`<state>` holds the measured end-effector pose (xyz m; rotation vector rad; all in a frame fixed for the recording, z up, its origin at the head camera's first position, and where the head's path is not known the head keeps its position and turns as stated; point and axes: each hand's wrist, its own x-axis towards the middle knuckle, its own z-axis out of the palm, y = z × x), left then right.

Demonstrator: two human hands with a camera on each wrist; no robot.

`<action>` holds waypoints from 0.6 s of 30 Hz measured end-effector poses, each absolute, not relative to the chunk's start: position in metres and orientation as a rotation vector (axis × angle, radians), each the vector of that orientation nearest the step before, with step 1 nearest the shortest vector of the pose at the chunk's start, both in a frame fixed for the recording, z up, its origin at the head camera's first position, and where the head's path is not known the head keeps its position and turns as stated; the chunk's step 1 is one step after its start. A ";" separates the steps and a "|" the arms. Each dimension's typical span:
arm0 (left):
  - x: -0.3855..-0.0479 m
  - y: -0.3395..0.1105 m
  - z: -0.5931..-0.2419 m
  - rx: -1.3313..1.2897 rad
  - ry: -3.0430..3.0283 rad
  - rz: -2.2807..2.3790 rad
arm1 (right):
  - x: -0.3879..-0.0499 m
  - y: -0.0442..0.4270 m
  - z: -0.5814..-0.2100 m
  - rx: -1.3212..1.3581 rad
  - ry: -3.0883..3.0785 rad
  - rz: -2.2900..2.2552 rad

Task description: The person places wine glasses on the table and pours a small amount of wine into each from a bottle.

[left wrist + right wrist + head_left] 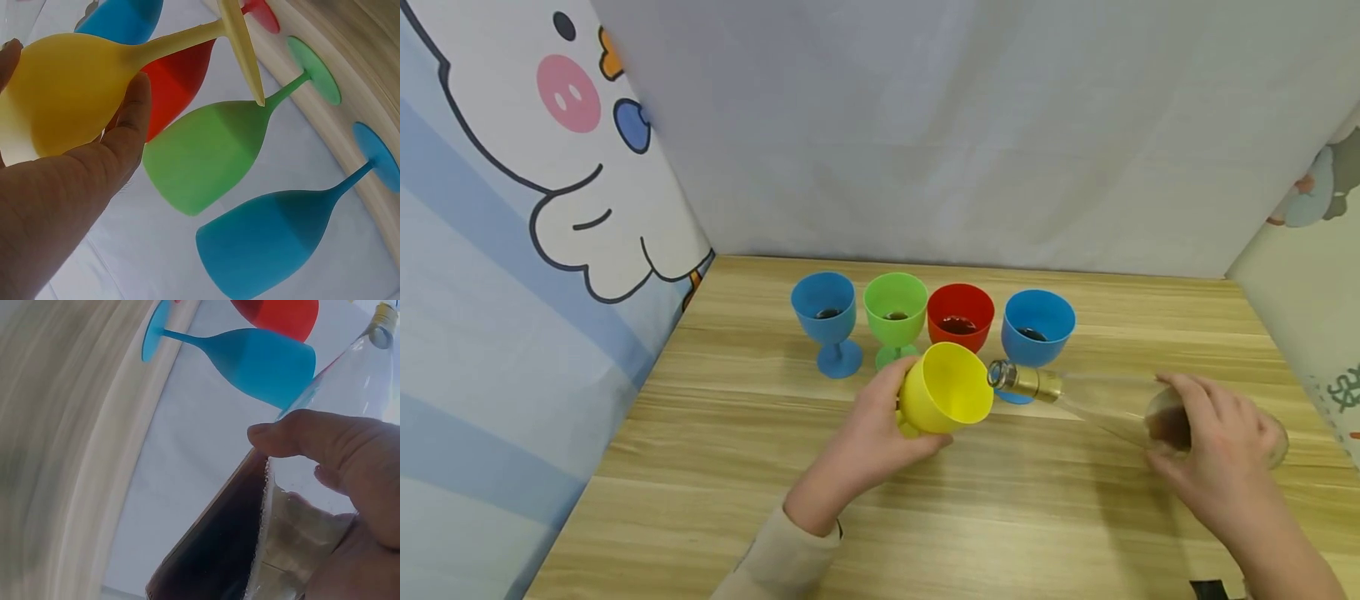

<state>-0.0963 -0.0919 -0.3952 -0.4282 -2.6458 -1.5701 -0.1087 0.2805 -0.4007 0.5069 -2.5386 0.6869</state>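
Note:
My left hand (880, 425) grips a yellow goblet (947, 387) by its bowl, raised and tilted with its mouth toward the right; no liquid shows inside. In the left wrist view the goblet's stem and foot (244, 56) stick out past the fingers. My right hand (1225, 450) holds a clear glass bottle (1108, 400) around its body, tipped so the neck points left. The bottle's mouth is close to the goblet's rim; whether they touch I cannot tell. Dark liquid (219, 537) lies in the lower part of the bottle in the right wrist view.
Behind the hands stand a blue goblet (824, 304), a green goblet (895, 304), a red goblet (961, 317) and another blue goblet (1037, 325), in a row, each with some dark liquid. They stand on a wood-grain table (700, 467) against a pale cloth backdrop (955, 150).

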 end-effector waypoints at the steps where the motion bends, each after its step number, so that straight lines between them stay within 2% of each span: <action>1: -0.096 -0.092 -0.395 -0.427 -2.646 -1.569 | -0.110 0.281 -0.401 0.512 -2.533 0.670; 18: -0.097 -0.090 -0.393 -0.402 -2.715 -1.521 | -0.117 0.287 -0.386 0.550 -2.476 0.399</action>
